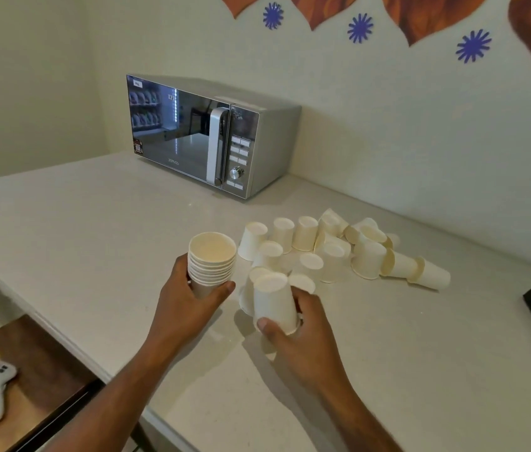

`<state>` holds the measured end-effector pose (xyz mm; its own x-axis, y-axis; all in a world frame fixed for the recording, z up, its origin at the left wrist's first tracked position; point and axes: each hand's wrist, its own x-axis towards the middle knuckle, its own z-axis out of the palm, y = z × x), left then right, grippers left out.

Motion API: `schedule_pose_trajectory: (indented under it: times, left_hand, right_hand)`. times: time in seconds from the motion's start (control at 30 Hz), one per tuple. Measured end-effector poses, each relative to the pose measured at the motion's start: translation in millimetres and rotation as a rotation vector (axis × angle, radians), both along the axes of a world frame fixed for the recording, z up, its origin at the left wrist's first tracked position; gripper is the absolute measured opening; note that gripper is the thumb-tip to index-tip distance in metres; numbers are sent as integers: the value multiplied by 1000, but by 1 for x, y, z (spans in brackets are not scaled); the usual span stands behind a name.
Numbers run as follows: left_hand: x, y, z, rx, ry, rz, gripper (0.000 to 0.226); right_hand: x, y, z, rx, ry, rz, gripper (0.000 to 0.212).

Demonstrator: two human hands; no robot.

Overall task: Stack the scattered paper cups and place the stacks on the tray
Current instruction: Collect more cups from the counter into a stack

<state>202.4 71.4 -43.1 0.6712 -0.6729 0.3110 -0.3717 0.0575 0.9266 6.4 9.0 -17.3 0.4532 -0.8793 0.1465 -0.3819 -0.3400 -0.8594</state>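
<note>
Two white paper cup (273, 301) holds: stack (212, 262), single.

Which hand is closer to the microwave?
Left. The left hand, holding the stack of cups, is below the microwave; the right hand, holding one upside-down cup, is nearer the viewer.

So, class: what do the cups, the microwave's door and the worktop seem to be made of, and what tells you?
Cups: paper, matt cream, with thin walls and rolled rims that show on the stack.
Microwave door: probably glass or mirrored plastic, since it is glossy and reflects the room.
Worktop: smooth pale surface with a dull sheen, perhaps laminate or stone; the picture cannot settle which.
</note>
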Motion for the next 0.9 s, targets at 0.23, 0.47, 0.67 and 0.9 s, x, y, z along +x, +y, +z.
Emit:
schedule_pose_trajectory:
  times: [0.23, 0.47, 0.67, 0.9]
  left_hand:
    - [13, -6, -11, 21, -46, -146, 68]
    - [20, -9, -20, 24, -54, -238, 68]
    - [26, -19, -35, 70, -36, -319, 63]
    - [32, -15, -29, 21, -33, -314, 60]
  right_hand:
    - [16, -16, 35, -183, 18, 19, 70]
    - [38, -22, 61, -403, 195, 14, 68]
    - [64, -15, 65, -532, 337, 175, 61]
    - [69, -20, 34, -348, 272, 258, 68]
